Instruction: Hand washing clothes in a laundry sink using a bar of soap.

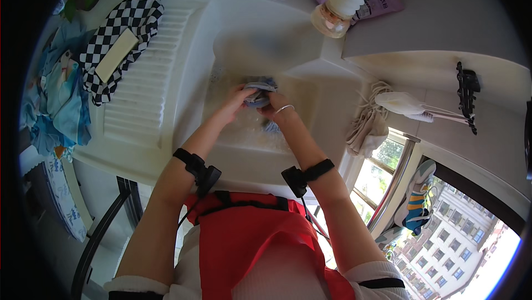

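Observation:
Both of my hands grip a bunched blue-grey cloth (259,94) low over murky water in a white laundry sink (187,104). My left hand (234,102) pinches its left side, the thumb lying on top. On the right side my right hand (276,106), with a bracelet at the wrist, has hold of the same cloth. More bluish fabric (272,126) shows in the water just below the hands; whether it belongs to the same piece I cannot tell. The cloth's far end is partly hidden in the cloudy water.
Left of the basin, a ribbed washboard (137,113) carries a black-and-white checked cloth (137,15) with a pale soap bar (116,55) on it. Blue clothing (62,92) hangs over the left edge. At the back right stands a bottle (332,19); cloths (368,127) and a brush (419,116) hang at right.

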A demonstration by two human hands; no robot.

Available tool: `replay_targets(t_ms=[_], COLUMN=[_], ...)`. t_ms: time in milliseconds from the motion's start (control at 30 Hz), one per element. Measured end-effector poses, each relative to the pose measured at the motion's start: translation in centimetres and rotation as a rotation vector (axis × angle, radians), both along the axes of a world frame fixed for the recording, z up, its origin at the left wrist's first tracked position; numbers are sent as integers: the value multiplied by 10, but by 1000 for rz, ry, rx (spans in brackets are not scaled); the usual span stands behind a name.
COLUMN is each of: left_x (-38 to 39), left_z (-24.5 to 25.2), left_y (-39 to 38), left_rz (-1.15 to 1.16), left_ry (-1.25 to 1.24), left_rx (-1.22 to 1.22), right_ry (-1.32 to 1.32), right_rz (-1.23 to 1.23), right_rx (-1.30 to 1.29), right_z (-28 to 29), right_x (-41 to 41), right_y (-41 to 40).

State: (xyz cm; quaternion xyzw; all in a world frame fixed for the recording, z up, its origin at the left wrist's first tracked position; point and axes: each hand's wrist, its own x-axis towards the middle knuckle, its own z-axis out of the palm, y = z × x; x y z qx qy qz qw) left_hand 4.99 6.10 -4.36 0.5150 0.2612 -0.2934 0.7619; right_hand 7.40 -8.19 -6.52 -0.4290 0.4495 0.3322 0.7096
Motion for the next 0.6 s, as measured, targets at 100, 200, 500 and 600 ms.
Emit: replay_targets(t_ms=[100,200,500,600], left_x=[5,3,12,13], left_z=[-8,-20,22,29], left_y=[12,9,19,17], left_rz=[40,47,124,-14], left_ry=[98,148,-5,-97], left_rx=[-102,-134,-48,85], right_ry=[57,-29,-264,-322], right_rz=[60,181,61,140], right_rx=[255,433,542,486], right_z=[21,30,35,31], right_x=[-1,-2,-5,-4], right_y=[4,2,-18,-24])
